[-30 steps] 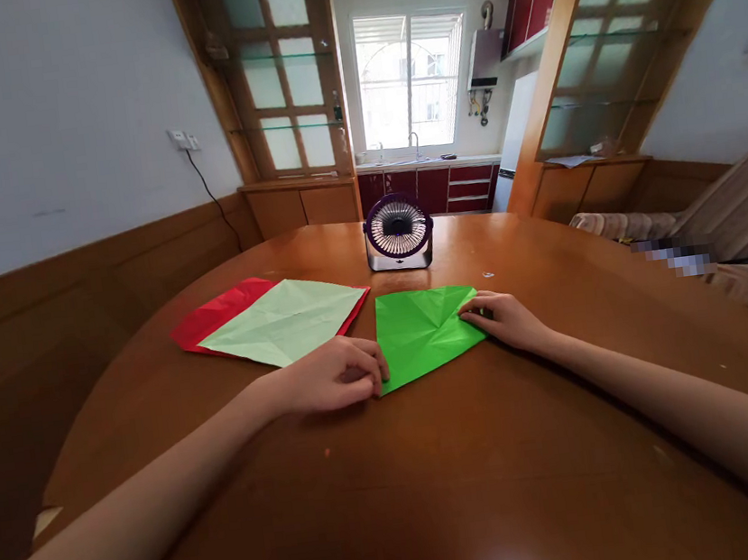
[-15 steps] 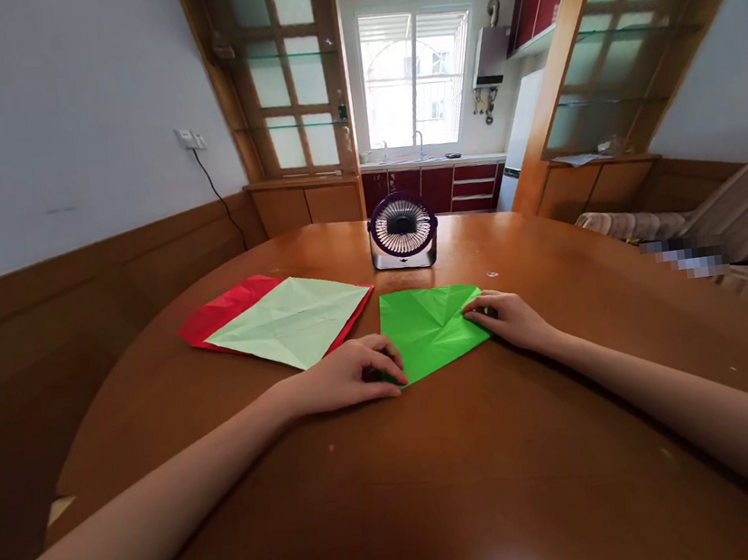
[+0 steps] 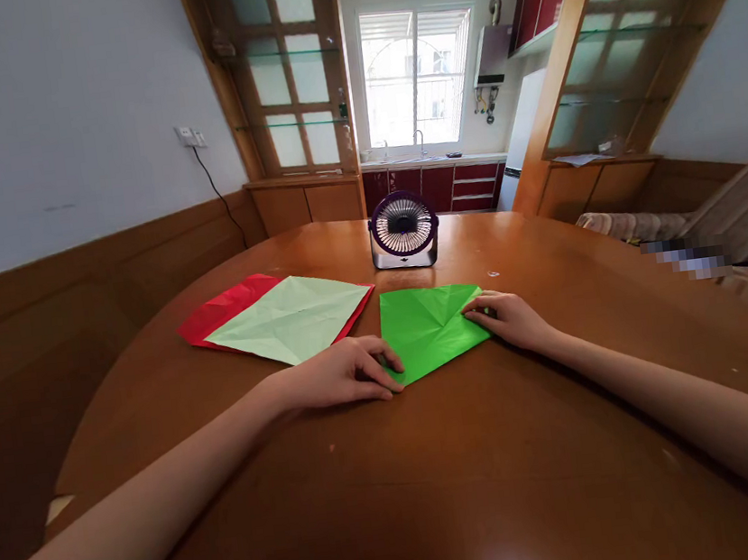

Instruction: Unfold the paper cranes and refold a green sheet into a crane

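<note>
A creased sheet of bright green paper (image 3: 431, 327) lies on the table between my hands. My left hand (image 3: 350, 369) is at its near left corner, the fingers curled onto the paper's edge with the thumb beside them. At the right corner, my right hand (image 3: 508, 316) has its fingers closed on the paper, with the thumb partly hidden. Left of the green sheet, a pale green paper (image 3: 290, 318) with crossing creases rests on top of red paper (image 3: 227, 307). My left hand lies just in front of the pale sheet's near corner.
A small dark fan (image 3: 403, 226) stands on the wooden table (image 3: 400, 495) beyond the papers. A small clear ring-like object (image 3: 493, 273) lies to the right. A padded seat (image 3: 747, 270) is beside the table at right.
My left hand has shifted slightly left at the green paper's near corner, its fingers now a little lower and straighter. The right hand and the papers look almost unchanged.
</note>
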